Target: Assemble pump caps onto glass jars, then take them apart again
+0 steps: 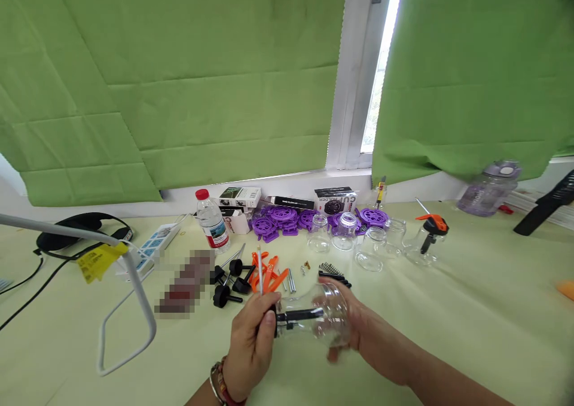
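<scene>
A clear glass jar (314,316) lies sideways between my hands above the table. My left hand (253,340) is closed round the black lid (274,322) at its neck, and a thin metal rod (259,271) sticks up from there. Inside the jar a black stem (300,314) runs along its length. My right hand (363,328) is wrapped round the wide base, its fingertips blurred and partly seen through the glass. Just beyond are orange handles (269,274), black lids with stems (233,277), metal rods (291,280) and a pile of small springs (330,268).
Several glass jars (370,250) and purple plastic parts (282,217) stand farther back. An assembled jar with an orange handle (433,223) is on the right. At left are a water bottle (211,220), a power strip (156,247), headphones (85,226) and a white metal stand (141,298).
</scene>
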`<state>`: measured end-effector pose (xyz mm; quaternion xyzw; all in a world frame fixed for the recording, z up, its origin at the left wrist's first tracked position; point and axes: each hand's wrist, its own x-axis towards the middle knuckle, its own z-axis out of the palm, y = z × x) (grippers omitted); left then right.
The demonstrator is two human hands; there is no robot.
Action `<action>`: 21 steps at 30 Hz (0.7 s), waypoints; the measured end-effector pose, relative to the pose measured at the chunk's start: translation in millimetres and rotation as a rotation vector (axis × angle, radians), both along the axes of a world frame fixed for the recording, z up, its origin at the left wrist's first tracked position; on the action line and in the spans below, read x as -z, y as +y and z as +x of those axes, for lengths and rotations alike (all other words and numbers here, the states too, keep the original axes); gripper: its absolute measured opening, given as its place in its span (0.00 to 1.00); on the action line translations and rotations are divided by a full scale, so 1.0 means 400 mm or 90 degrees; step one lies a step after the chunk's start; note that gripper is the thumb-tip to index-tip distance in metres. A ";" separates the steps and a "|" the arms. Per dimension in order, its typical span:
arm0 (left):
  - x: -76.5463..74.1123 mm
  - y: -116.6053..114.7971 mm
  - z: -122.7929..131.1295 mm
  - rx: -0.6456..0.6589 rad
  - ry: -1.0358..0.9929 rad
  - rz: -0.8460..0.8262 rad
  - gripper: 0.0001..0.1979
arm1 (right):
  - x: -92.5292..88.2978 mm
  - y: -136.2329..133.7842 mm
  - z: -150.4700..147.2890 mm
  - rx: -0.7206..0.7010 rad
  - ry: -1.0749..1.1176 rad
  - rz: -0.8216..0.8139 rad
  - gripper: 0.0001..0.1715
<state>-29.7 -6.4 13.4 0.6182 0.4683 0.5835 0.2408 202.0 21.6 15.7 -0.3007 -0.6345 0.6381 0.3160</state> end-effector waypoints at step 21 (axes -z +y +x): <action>0.004 0.017 0.006 0.075 -0.145 -0.196 0.18 | -0.007 -0.026 -0.009 0.105 -0.102 0.164 0.35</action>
